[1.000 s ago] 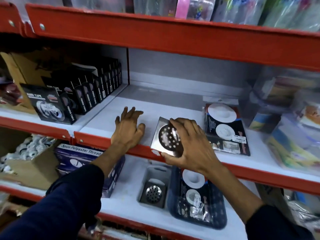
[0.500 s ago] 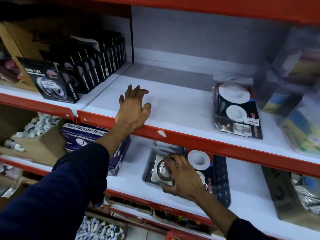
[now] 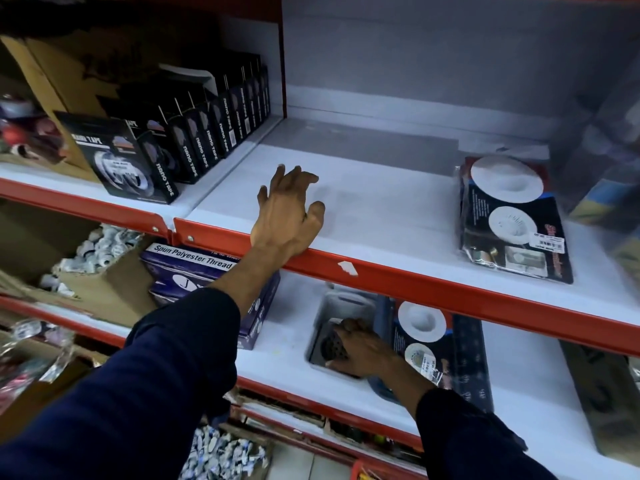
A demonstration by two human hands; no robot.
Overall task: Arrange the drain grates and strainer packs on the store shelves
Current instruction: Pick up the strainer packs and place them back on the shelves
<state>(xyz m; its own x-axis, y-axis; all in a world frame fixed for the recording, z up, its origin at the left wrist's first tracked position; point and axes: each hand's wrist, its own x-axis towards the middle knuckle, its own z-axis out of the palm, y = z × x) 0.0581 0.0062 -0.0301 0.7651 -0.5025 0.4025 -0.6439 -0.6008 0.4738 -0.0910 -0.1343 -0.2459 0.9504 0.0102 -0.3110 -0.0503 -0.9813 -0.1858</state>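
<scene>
My right hand (image 3: 360, 348) reaches under the upper shelf and rests on a square steel drain grate (image 3: 327, 344) that lies in a small grey tray (image 3: 341, 303) on the lower shelf. Beside the tray lies a strainer pack (image 3: 443, 344) with white round strainers on a dark card. A second strainer pack (image 3: 509, 216) lies flat on the upper shelf at the right. My left hand (image 3: 289, 213) rests open on the upper shelf (image 3: 381, 209), wrist on its red front edge, holding nothing.
Black nano tape boxes (image 3: 194, 133) stand in a row on the upper shelf at the left. A blue polyester thread box (image 3: 204, 271) sits on the lower shelf under my left arm. Clear plastic packs (image 3: 609, 174) fill the far right.
My right hand carried the drain grate from the upper shelf's front edge down into the grey tray on the lower shelf. My left hand stayed on the upper shelf.
</scene>
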